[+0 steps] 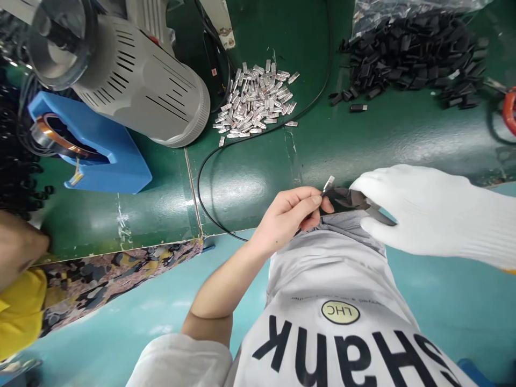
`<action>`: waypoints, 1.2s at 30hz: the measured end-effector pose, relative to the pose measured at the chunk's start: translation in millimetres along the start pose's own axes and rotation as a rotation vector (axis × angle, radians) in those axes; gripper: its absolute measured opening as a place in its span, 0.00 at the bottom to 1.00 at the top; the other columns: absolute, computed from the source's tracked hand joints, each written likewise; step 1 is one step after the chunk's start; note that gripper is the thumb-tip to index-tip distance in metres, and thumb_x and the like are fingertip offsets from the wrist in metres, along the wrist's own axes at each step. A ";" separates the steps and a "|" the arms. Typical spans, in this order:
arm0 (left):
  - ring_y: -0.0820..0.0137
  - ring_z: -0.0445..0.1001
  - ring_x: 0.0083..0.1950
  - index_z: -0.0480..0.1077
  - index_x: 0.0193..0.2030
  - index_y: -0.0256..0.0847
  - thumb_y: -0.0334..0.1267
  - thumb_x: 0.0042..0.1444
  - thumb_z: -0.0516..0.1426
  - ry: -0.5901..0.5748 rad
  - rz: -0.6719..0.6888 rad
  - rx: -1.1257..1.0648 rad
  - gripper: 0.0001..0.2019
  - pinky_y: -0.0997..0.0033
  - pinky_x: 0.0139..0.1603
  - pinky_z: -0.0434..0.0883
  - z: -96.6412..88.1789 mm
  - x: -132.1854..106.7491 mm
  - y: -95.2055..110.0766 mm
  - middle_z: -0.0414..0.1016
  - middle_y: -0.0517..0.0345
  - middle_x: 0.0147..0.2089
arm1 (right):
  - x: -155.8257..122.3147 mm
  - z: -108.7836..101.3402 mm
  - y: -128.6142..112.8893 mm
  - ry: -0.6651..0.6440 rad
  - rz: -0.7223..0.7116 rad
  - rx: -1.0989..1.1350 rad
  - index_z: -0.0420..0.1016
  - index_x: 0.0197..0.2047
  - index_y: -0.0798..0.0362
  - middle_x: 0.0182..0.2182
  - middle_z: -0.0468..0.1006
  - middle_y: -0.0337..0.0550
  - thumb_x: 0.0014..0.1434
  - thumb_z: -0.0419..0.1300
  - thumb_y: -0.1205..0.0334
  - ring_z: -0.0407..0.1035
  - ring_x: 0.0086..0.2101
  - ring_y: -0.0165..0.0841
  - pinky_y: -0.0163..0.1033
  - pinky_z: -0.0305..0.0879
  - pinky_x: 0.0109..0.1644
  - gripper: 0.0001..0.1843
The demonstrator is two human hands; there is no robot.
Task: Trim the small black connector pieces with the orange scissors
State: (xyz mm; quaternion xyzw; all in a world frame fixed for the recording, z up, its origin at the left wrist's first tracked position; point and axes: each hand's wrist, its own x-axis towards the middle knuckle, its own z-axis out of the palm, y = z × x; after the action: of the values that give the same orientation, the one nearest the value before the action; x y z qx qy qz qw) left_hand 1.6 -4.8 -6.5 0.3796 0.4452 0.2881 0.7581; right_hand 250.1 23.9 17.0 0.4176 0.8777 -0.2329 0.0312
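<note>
Near the table's front edge, my bare left hand (292,212) pinches the end of a black cable (200,188) between thumb and fingers. A small silver USB connector (329,184) sticks up from its fingertips. My right hand (407,207), in a white knit glove, is wrapped round dark-jawed pliers (357,199). The jaws point left and lie close beside the connector; whether they touch it I cannot tell. From under my left wrist the cable loops over the table, passing a heap of silver USB connector shells (258,99).
A pile of black plastic covers (415,56) lies back right, by a plastic bag (403,8). An orange-handled tool (510,110) is at the right edge. On the left are a grey machine (149,75), a blue tape dispenser (108,156) and another person's arm (20,242).
</note>
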 end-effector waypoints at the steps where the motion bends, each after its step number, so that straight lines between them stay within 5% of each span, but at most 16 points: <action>1: 0.79 0.55 0.22 0.75 0.37 0.36 0.49 0.66 0.57 0.016 0.010 -0.011 0.17 0.76 0.24 0.53 0.7 0.7 -0.2 0.63 0.64 0.21 | 0.8 0.7 -2.5 -0.018 -0.018 -0.027 0.65 0.34 0.48 0.28 0.70 0.41 0.57 0.59 0.57 0.58 0.28 0.35 0.41 0.43 0.37 0.07; 9: 0.80 0.55 0.22 0.74 0.36 0.37 0.48 0.66 0.58 0.040 0.036 -0.034 0.16 0.76 0.24 0.52 0.5 0.8 1.9 0.63 0.64 0.21 | -0.2 -3.9 -9.1 -0.007 0.012 -0.127 0.63 0.33 0.48 0.28 0.72 0.40 0.57 0.58 0.59 0.61 0.28 0.36 0.40 0.46 0.35 0.06; 26: 0.81 0.51 0.21 0.75 0.35 0.34 0.47 0.66 0.57 -0.113 -0.079 -0.133 0.17 0.75 0.23 0.47 -1.4 1.6 1.1 0.58 0.65 0.19 | 2.5 -4.4 3.8 0.015 0.016 -0.159 0.65 0.33 0.49 0.28 0.71 0.42 0.55 0.58 0.60 0.57 0.27 0.34 0.40 0.44 0.34 0.05; 36: 0.79 0.55 0.22 0.73 0.34 0.37 0.51 0.65 0.57 0.017 -0.018 0.067 0.18 0.76 0.24 0.52 2.1 2.4 -1.0 0.63 0.64 0.20 | 4.1 -9.4 4.5 0.036 -0.054 -0.306 0.70 0.33 0.50 0.25 0.69 0.46 0.58 0.57 0.53 0.61 0.29 0.38 0.42 0.40 0.35 0.09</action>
State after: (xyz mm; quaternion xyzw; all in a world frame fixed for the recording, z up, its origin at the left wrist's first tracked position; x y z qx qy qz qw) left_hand 4.6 -4.2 -7.8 0.3983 0.4642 0.2695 0.7438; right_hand 252.2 33.5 22.6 0.3882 0.9143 -0.0895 0.0727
